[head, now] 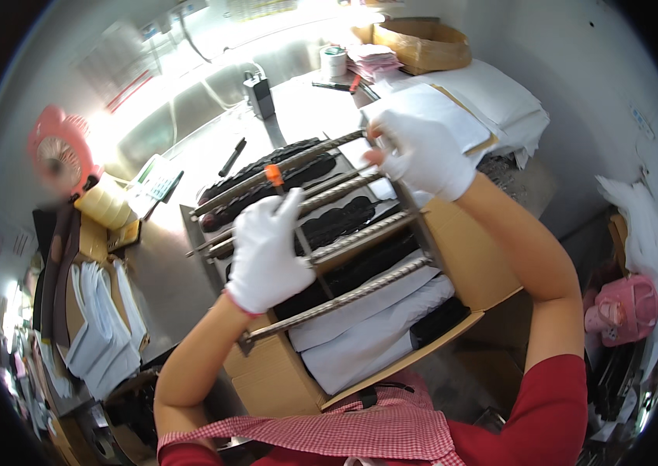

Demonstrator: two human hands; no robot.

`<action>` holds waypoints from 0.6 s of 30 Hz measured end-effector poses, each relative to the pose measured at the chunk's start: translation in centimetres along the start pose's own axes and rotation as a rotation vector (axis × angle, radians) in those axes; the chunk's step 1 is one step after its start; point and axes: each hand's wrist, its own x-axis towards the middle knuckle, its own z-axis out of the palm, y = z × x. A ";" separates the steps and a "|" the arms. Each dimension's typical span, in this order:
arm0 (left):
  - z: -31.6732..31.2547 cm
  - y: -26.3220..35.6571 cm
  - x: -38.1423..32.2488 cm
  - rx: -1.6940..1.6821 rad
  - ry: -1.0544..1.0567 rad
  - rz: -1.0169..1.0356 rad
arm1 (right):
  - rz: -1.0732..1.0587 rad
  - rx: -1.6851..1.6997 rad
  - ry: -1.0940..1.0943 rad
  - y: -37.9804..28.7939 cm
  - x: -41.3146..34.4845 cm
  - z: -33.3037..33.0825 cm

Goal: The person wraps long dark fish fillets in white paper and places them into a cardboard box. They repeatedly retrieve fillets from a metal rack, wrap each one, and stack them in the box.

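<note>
Both hands wear white gloves. My left hand (271, 250) rests at the left part of a metal frame (358, 236) with threaded-looking bars, its index finger extended near a thin rod with an orange tip (273, 175); its grip is not clear. At the frame's upper right corner is my right hand (422, 145), with thumb and fingertips bent by the bar's end; whether they hold it cannot be told. Dark braided or crinkled bundles (340, 221) show between the bars. The frame lies partly over an open cardboard box (463, 250) holding white wrapped bundles (364, 343).
On the metal table (160, 274) are a black pen (232, 157), a calculator (157, 177), a pink fan (61, 151) and a black device (259, 96). White sheets (451, 116) and a taped carton (422, 43) stand behind at right. Folded white papers (104, 326) hang at the left edge.
</note>
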 end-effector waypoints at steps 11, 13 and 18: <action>1.6 3.6 -1.0 0.097 -0.030 0.036 | 0.103 -0.065 -0.075 -8.1 1.3 7.9; 1.9 1.3 -1.7 0.017 -0.107 -0.035 | -0.457 -0.098 0.458 -11.1 1.8 5.3; 3.4 1.6 -3.3 -0.089 -0.050 -0.070 | 0.320 -0.504 0.197 3.0 9.8 -8.3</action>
